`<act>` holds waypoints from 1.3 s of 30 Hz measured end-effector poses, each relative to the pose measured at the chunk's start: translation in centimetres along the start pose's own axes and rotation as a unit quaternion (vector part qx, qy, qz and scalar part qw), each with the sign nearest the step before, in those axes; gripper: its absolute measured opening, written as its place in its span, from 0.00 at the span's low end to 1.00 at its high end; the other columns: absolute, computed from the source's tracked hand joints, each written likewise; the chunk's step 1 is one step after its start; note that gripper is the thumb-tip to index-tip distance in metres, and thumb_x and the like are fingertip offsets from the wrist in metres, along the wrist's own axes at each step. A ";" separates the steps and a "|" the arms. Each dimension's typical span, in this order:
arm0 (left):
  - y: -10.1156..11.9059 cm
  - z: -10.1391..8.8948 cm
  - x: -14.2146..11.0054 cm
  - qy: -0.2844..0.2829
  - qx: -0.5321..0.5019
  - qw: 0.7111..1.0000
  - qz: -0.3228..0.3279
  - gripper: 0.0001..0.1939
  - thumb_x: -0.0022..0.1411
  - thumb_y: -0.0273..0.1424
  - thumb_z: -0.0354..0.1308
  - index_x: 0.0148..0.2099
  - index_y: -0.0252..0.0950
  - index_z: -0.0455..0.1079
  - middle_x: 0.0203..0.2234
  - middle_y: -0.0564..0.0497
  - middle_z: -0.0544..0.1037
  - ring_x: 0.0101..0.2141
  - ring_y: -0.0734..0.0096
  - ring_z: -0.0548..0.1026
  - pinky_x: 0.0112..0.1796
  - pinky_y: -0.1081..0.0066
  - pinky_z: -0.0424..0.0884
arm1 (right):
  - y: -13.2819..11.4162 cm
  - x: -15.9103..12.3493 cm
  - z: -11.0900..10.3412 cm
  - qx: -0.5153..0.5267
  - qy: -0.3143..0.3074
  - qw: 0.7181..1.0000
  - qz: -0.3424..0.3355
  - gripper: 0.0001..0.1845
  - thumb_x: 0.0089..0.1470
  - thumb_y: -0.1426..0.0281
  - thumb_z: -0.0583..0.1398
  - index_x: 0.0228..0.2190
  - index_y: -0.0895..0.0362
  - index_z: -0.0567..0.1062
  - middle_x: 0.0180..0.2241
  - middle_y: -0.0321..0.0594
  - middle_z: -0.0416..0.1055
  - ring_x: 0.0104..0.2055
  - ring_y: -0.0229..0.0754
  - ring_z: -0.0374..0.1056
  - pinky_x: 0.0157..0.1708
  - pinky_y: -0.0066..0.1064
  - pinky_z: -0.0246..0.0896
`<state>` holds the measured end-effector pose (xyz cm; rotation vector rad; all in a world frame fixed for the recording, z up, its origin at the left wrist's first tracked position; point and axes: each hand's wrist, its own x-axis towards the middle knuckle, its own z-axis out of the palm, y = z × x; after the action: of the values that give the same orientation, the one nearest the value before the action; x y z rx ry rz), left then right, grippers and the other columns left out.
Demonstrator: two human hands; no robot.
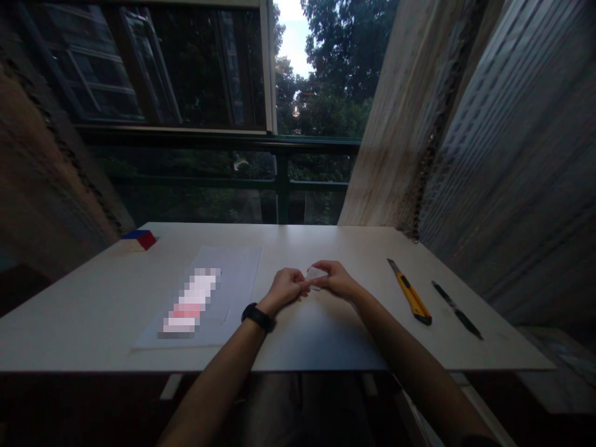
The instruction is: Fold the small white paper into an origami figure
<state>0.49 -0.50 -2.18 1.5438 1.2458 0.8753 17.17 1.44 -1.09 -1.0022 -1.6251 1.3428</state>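
Note:
A small piece of white paper (317, 272), seemingly folded, is held just above the white table, between my two hands. My right hand (338, 281) pinches it from the right side, thumb below and fingers curled over the top. My left hand (286, 286), with a black watch on the wrist, is closed, its fingertips at the paper's lower left edge. A few folds and part of the paper are hidden behind the fingers.
White sheets (242, 273) lie left of my hands, with a blurred-out strip on them. On the right are a yellow utility knife (410, 294) and a dark pen (459, 310). A red and blue block (139, 239) sits far left. Curtains (379, 149) hang beside the window.

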 end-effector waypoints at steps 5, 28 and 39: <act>0.7 -0.1 -0.3 -0.014 -0.071 0.997 -0.010 0.14 0.49 0.38 0.61 0.28 0.30 0.66 0.24 0.45 0.77 0.21 0.72 0.74 0.18 0.78 0.64 | 0.1 0.1 0.2 0.036 0.060 0.998 0.008 0.21 0.27 0.70 0.67 0.30 0.59 0.71 0.25 0.36 0.70 0.24 0.37 0.64 0.25 0.29 0.58; 0.6 0.1 -0.6 0.105 0.351 0.915 0.169 0.17 0.66 0.37 0.38 0.33 0.36 0.64 0.26 0.48 0.73 0.28 0.69 0.70 0.29 0.72 0.58 | 0.0 -0.2 0.7 0.130 0.065 0.989 0.028 0.28 0.28 0.68 0.69 0.37 0.56 0.69 0.28 0.36 0.69 0.25 0.36 0.65 0.23 0.27 0.59; 1.1 0.3 -1.1 0.080 0.376 0.903 0.190 0.14 0.65 0.35 0.41 0.36 0.36 0.66 0.27 0.47 0.74 0.30 0.68 0.72 0.31 0.72 0.60 | -0.6 -0.6 0.8 0.087 -0.013 0.995 0.037 0.23 0.24 0.75 0.67 0.31 0.60 0.74 0.20 0.31 0.68 0.21 0.31 0.60 0.20 0.24 0.55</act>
<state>0.83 -1.66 -1.24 2.4346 1.5293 0.8105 16.62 0.49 -0.69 -0.9510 -1.4733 1.5255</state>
